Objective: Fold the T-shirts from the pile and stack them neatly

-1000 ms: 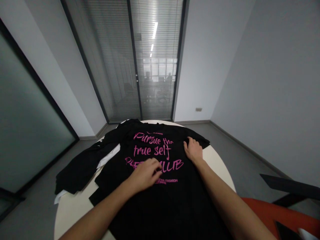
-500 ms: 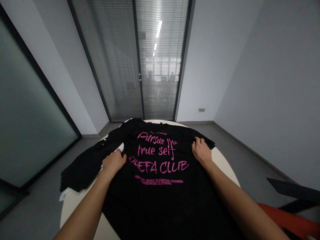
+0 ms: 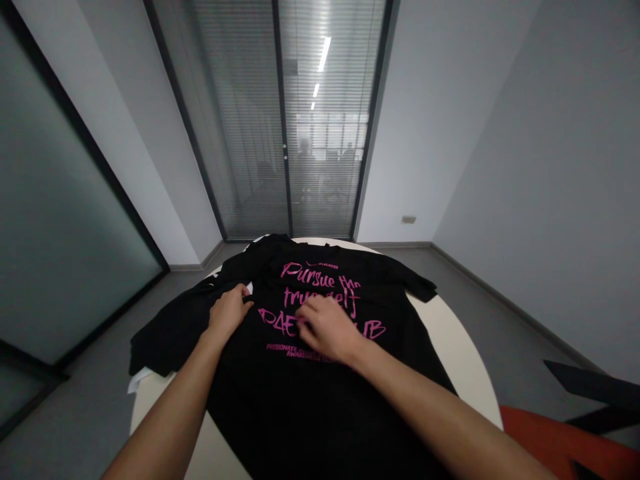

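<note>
Right hand [image 3: 325, 328] lies open and flat on the black T-shirt [image 3: 310, 417] mid-table [image 3: 465, 363], left hand [image 3: 229, 312] curled at the shirt's side towards the left edge, grip unclear.

Dim, cool light; edges bowed by wide-angle lens.

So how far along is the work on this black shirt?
Done: the black T-shirt with pink lettering lies spread print-up on the round white table. In hand: the left hand sits at its left edge, the right hand presses flat on the print. Left: no fold shows yet, and a heap of dark clothes lies beside it.
</note>
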Tool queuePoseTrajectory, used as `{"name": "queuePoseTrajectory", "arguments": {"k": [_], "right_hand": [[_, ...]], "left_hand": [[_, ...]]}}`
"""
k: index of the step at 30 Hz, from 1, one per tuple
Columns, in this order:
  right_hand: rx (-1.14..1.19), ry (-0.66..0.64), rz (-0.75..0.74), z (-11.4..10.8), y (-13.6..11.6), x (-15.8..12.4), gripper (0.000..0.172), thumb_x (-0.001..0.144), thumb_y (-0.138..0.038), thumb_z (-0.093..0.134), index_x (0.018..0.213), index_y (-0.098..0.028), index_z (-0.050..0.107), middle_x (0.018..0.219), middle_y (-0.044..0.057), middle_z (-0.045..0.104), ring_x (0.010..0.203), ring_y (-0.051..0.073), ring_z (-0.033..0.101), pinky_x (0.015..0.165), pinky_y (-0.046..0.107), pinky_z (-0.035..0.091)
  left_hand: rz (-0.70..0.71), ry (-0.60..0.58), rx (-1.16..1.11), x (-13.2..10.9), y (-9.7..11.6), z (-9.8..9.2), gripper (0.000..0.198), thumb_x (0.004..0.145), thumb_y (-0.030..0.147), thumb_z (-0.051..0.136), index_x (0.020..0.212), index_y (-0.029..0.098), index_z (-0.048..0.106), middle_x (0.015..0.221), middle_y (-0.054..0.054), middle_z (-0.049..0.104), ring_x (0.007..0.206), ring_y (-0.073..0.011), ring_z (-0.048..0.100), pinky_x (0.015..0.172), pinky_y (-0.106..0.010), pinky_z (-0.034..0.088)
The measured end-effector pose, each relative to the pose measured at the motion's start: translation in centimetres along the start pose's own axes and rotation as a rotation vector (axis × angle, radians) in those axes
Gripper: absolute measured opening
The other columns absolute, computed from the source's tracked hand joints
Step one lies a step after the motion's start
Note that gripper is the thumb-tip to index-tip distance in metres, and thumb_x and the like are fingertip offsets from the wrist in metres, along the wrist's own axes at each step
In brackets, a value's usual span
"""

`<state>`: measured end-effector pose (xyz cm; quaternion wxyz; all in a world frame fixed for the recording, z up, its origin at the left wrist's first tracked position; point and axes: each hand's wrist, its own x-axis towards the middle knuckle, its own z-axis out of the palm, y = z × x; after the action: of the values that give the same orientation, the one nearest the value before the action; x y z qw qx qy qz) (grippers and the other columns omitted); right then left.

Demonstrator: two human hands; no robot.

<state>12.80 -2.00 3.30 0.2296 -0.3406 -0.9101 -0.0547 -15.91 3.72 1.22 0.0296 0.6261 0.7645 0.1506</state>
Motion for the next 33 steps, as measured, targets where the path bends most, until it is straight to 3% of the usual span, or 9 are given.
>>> {"name": "queuePoseTrajectory", "arguments": {"k": [3,5,10,16,21,25,27,31,33], "right_hand": [[0.169,-0.075,-0.384,1.3,-6.2,0.9,0.018,0.096,-0.033,0.054,0.104,-0.022,0.067,0.104,0.002,0.067,0.092,0.017,0.056,0.079,0.033,0.041],[0.235,-0.156,-0.528,2.4,-9.1,1.1,0.022,0.098,-0.037,0.053,0.108,-0.024,0.068,0.105,0.000,0.069,0.092,0.017,0.059,0.075,0.031,0.043],[0.140,-0.263,-0.360,5.5,-11.7,1.0,0.051,0.093,-0.064,0.054,0.104,-0.016,0.068,0.097,0.006,0.070,0.078,0.020,0.063,0.063,0.032,0.048],[0.076,-0.119,-0.365,6.8,-12.7,0.7,0.018,0.097,-0.029,0.054,0.089,-0.015,0.063,0.092,0.006,0.069,0.083,0.021,0.062,0.075,0.037,0.049],[0.314,-0.203,-0.475,6.7,-14.9,0.2,0.027,0.102,-0.041,0.045,0.112,-0.022,0.061,0.106,-0.002,0.072,0.091,0.016,0.064,0.078,0.033,0.049],[0.290,-0.170,-0.523,7.5,-16.1,-0.6,0.046,0.100,-0.057,0.044,0.128,-0.023,0.054,0.118,0.001,0.068,0.101,0.020,0.063,0.078,0.035,0.052],[0.243,-0.144,-0.518,7.7,-16.1,-0.9,0.054,0.095,-0.065,0.047,0.127,-0.021,0.055,0.120,0.004,0.066,0.102,0.024,0.062,0.075,0.038,0.053],[0.132,-0.148,-0.439,7.0,-15.8,-0.9,0.022,0.098,-0.037,0.053,0.097,-0.017,0.063,0.101,0.007,0.067,0.089,0.023,0.063,0.065,0.036,0.054],[0.097,-0.166,-0.406,6.1,-15.6,-0.7,0.015,0.097,-0.023,0.052,0.092,-0.014,0.062,0.092,0.007,0.067,0.082,0.022,0.064,0.060,0.034,0.052]], "left_hand": [[0.027,-0.063,-0.154,1.6,0.1,0.2,0.023,0.079,0.036,0.073,0.087,0.021,0.057,0.085,-0.004,0.068,0.083,-0.0235,0.065,0.066,-0.027,0.041],[0.028,-0.113,-0.213,2.7,0.1,0.2,0.028,0.076,0.040,0.074,0.081,0.020,0.055,0.073,-0.001,0.063,0.072,-0.0196,0.062,0.061,-0.026,0.039],[0.052,-0.184,-0.308,4.3,0.0,-0.5,0.030,0.070,0.037,0.074,0.088,0.018,0.060,0.070,0.002,0.061,0.066,-0.0165,0.059,0.059,-0.024,0.042],[0.113,-0.277,-0.322,4.6,-0.1,-1.3,0.033,0.059,0.037,0.078,0.084,0.018,0.066,0.076,0.000,0.066,0.074,-0.0186,0.063,0.065,-0.024,0.046],[0.062,-0.348,-0.233,4.7,0.1,-1.4,0.041,0.077,0.058,0.062,0.081,0.018,0.069,0.078,-0.006,0.072,0.073,-0.0225,0.067,0.063,-0.028,0.047],[0.052,-0.330,-0.124,4.8,0.0,-1.4,0.026,0.072,0.044,0.070,0.076,0.018,0.068,0.077,-0.007,0.072,0.076,-0.0250,0.069,0.066,-0.028,0.047],[0.048,-0.280,-0.081,4.7,-0.1,-1.3,0.022,0.066,0.035,0.075,0.080,0.019,0.068,0.083,-0.007,0.073,0.084,-0.0265,0.070,0.071,-0.028,0.047],[0.040,-0.168,-0.058,4.5,-0.4,-1.4,0.027,0.064,0.024,0.076,0.089,0.021,0.068,0.093,-0.008,0.073,0.093,-0.0289,0.069,0.075,-0.030,0.047],[0.047,-0.120,-0.089,4.5,-0.4,-1.5,0.027,0.067,0.025,0.074,0.093,0.021,0.067,0.094,-0.007,0.072,0.093,-0.0263,0.068,0.075,-0.029,0.046]]}}
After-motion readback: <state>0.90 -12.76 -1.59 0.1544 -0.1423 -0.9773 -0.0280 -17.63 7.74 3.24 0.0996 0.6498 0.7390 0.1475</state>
